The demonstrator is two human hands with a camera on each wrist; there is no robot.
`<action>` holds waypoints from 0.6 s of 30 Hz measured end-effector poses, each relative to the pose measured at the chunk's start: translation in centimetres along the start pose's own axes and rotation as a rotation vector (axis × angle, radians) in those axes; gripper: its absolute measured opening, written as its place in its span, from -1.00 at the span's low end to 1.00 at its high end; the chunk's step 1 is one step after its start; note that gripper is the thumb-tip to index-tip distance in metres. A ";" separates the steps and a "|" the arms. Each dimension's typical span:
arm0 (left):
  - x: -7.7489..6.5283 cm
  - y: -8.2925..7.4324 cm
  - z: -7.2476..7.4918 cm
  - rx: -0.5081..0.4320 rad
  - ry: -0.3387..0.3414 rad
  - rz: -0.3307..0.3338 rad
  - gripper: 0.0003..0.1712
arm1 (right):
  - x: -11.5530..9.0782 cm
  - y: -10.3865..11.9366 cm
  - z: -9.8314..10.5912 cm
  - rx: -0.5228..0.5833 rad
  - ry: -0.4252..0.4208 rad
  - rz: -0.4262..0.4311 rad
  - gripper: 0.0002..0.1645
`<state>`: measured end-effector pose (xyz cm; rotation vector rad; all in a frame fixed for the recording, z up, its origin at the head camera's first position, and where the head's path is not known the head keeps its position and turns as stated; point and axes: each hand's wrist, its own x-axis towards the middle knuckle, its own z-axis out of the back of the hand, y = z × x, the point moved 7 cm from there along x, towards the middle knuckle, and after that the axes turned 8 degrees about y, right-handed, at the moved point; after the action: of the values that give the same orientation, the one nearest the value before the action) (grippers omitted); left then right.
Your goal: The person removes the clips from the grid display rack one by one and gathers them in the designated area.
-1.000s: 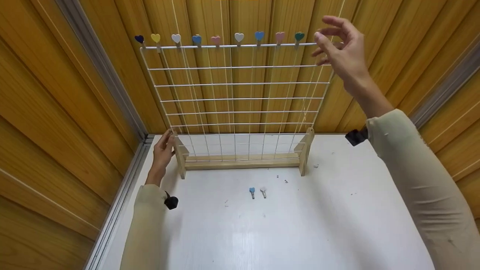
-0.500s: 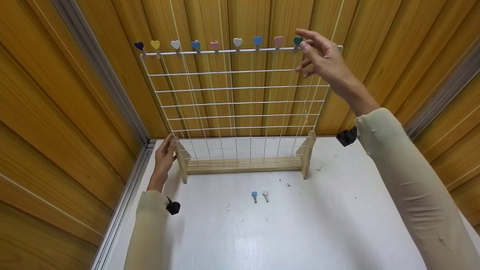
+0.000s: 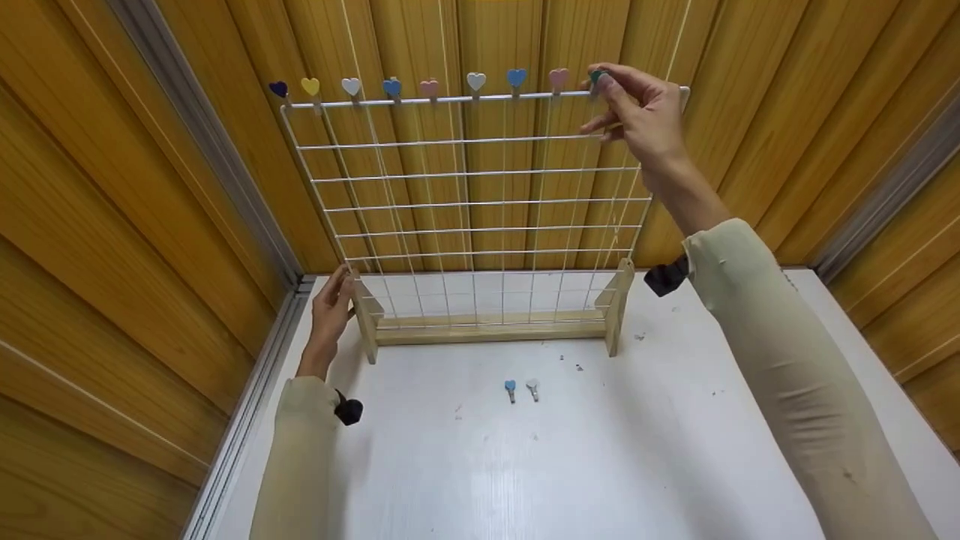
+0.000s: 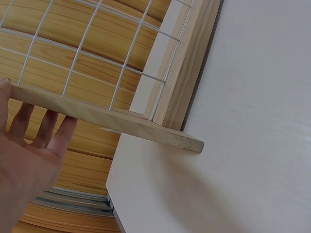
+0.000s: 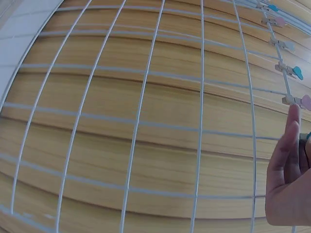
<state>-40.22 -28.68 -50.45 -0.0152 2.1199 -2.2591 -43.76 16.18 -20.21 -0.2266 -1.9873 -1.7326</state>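
A white wire grid (image 3: 465, 141) stands upright in a wooden stand (image 3: 491, 332). Small heart-topped clothespins line its top wire, running from a dark blue one (image 3: 279, 89) through several colours to a pink one (image 3: 559, 79). At the right end of that row, my right hand (image 3: 651, 116) pinches the green heart clothespin (image 3: 597, 76) between thumb and forefinger; in the right wrist view the fingers (image 5: 279, 167) partly cover it. My left hand (image 3: 330, 306) grips the stand's left side post (image 4: 112, 116), thumb and fingers on opposite sides.
On the white table (image 3: 480, 472) lie a loose blue heart clothespin (image 3: 511, 388) and a white one (image 3: 532, 388), side by side before the stand. Tiny dark bits (image 3: 578, 367) are scattered nearby. Wood-panelled walls (image 3: 112, 225) enclose the back and sides.
My right hand has come left from the grid's top right corner to the green clothespin and now pinches it. The left hand keeps its hold on the post.
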 end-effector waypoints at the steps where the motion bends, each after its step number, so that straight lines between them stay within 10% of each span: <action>1: 0.0 0.0 0.0 0.005 -0.001 0.007 -0.33 | 0.0 0.0 0.0 0.009 -0.017 0.000 -0.73; 18: -0.1 -0.1 0.0 0.019 -0.014 0.045 -0.32 | 0.0 -0.6 -0.2 0.100 -0.135 -0.057 -0.74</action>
<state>-40.07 -28.66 -50.33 0.0166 2.0702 -2.2469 -43.96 15.91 -20.76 -0.2614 -2.1903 -1.6865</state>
